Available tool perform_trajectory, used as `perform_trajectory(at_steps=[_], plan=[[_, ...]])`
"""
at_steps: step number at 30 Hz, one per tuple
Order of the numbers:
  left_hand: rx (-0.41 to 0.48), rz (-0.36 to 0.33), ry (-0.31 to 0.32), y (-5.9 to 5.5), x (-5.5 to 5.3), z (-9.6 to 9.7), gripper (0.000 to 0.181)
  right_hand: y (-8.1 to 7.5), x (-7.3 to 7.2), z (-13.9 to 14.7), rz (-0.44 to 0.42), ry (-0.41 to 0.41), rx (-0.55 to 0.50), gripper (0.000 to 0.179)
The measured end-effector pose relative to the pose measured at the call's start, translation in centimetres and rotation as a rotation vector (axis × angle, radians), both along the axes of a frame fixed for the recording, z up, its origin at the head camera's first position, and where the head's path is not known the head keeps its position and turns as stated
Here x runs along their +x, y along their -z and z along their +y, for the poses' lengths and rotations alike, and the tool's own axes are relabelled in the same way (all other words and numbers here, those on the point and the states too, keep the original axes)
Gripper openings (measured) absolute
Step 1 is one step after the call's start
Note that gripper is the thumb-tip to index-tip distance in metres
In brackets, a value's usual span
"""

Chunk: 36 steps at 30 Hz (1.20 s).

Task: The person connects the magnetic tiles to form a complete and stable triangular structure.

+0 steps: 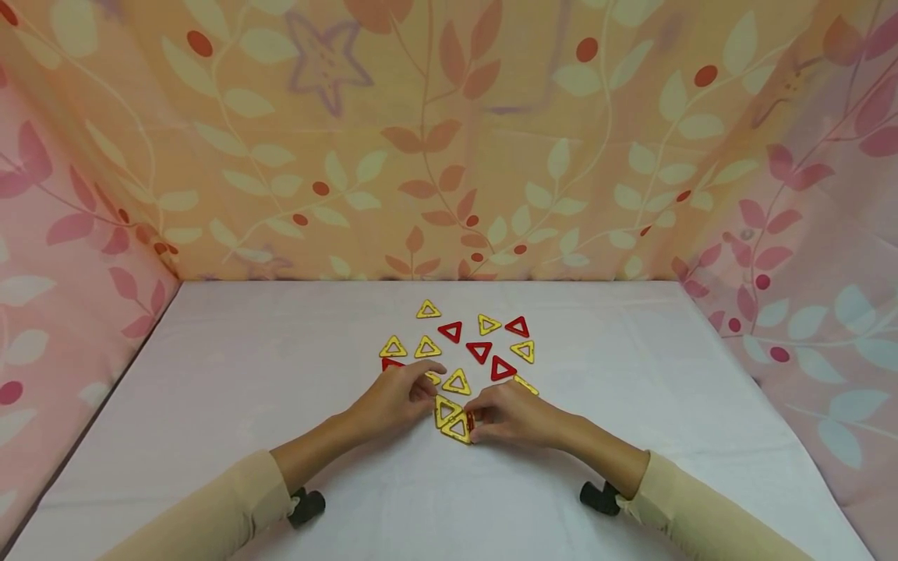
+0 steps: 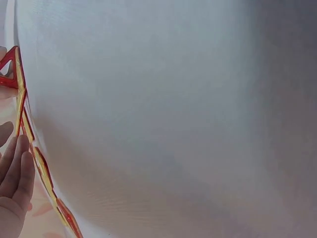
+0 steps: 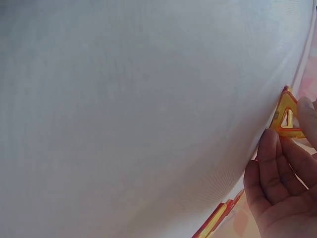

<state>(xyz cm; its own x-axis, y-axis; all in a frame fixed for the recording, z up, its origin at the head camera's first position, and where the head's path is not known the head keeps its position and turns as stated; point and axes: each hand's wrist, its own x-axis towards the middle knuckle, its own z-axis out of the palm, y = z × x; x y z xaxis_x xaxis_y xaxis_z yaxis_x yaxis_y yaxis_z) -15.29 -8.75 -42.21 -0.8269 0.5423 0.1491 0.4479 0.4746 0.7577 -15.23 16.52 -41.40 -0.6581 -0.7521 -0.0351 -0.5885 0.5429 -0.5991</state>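
Observation:
My right hand pinches a red triangular magnetic tile, seen nearly edge-on in the head view. This red tile sits against the right side of two joined yellow triangular tiles. At their left edge, my left hand holds a yellow tile between thumb and fingertips. In the left wrist view, the red tile shows at the left edge, above the fingers of my left hand. An orange-looking tile stands between thumb and fingers of my right hand in the right wrist view.
Several loose yellow triangles and red triangles lie flat beyond the hands. A red tile is partly covered by the left hand. The white cloth-covered table ends at a patterned curtain.

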Motion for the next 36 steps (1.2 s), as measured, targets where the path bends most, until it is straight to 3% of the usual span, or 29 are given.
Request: perform_trajectory(at_steps=[5, 19, 36], plan=[[0.035, -0.004, -0.003, 0.0, 0.0, 0.1, 0.043, -0.1, 0.0, 0.0, -0.013, 0.021, 0.018, 0.04], [0.132, -0.113, 0.005, -0.6, 0.4, 1.1, 0.042, -0.1, 0.0, -0.1, -0.021, 0.013, 0.013, 0.038], [0.043, -0.147, 0.069, -0.1, 0.9, 1.7, 0.043, 0.2, -0.1, -0.2, 0.004, -0.006, -0.022, 0.03]])
